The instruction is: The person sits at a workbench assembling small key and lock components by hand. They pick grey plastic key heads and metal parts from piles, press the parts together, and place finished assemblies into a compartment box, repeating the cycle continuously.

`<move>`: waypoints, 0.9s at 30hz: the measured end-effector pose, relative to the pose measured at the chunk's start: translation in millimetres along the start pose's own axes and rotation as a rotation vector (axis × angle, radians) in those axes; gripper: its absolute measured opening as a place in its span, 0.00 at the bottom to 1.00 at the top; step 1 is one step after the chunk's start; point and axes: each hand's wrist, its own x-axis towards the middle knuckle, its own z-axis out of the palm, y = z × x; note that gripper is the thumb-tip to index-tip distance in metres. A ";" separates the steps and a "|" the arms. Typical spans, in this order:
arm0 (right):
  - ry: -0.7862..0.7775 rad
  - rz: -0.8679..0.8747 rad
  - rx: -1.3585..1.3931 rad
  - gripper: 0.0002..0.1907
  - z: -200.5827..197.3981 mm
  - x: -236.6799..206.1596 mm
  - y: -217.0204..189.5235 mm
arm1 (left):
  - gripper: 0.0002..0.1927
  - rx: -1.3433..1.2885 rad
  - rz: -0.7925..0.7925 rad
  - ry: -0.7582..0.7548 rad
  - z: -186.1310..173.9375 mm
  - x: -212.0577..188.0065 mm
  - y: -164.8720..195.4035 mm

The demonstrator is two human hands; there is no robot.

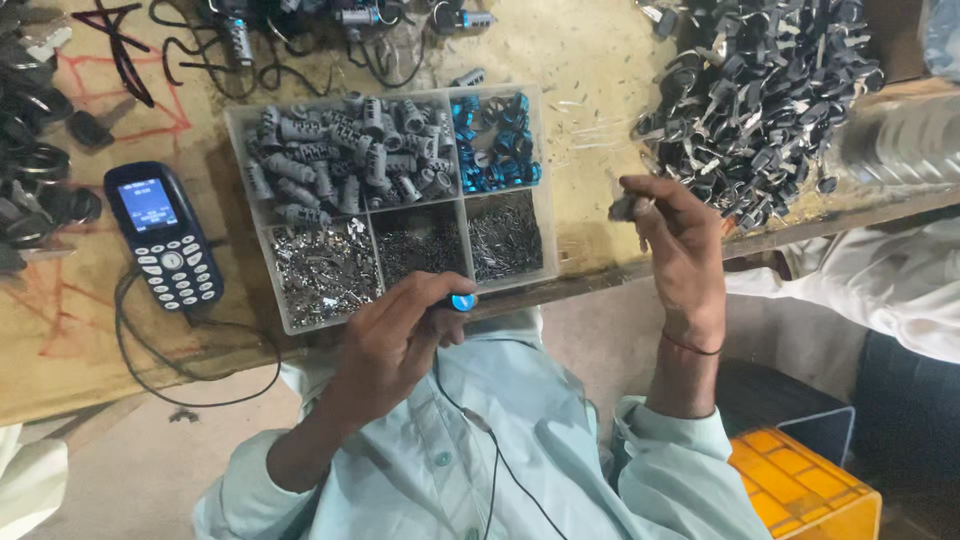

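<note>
View: a worn wooden table [600,60] is seen from above by a head-worn camera; the person's pale green shirt [520,440] fills the lower part of the picture.

Left hand [395,340]: it is held over the near edge of the table, and a small cylindrical part with a bright blue end [461,301] is pinched between the thumb and fingers [425,290], which are closed narrowly around it.

Right hand [680,240]: it is raised above the table edge, and a small dark grey metal piece [628,207] is gripped at the fingertips; a thin dark band is worn on the wrist.

Parts tray: a clear plastic box with five compartments [552,180] lies on the table just beyond the left hand. Grey metal cylinders [340,155] fill the large far compartment, blue rings [493,140] fill the smaller one beside it, and tiny silvery and dark metal bits fill the three near compartments.

Key pile: a heap of dark-headed metal keys [760,90] is spread on the table just beyond the right hand.

Phone: a dark blue keypad phone with a lit screen [162,235] lies left of the tray, with a thin black cable [200,400] looped near it.

Floor: a yellow plastic crate [800,490] is seen at lower right.
</note>
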 end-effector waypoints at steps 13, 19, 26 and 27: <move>-0.621 -0.668 -0.700 0.23 69.7 -26.2 -73.8 | 0.26 0.486 0.295 -0.030 -15.2 -7.3 6.3; -0.827 -0.824 -0.824 0.27 69.8 -21.6 -83.0 | 0.23 0.880 0.505 -0.103 -22.8 -8.8 4.4; -0.763 -0.627 -0.719 0.29 94.9 -21.2 -90.4 | 0.22 0.276 0.219 -0.045 -10.2 -16.3 -10.7; -0.737 -0.549 -0.680 0.28 89.9 -23.4 -86.8 | 0.23 0.245 0.210 -0.035 -8.1 -16.5 -13.9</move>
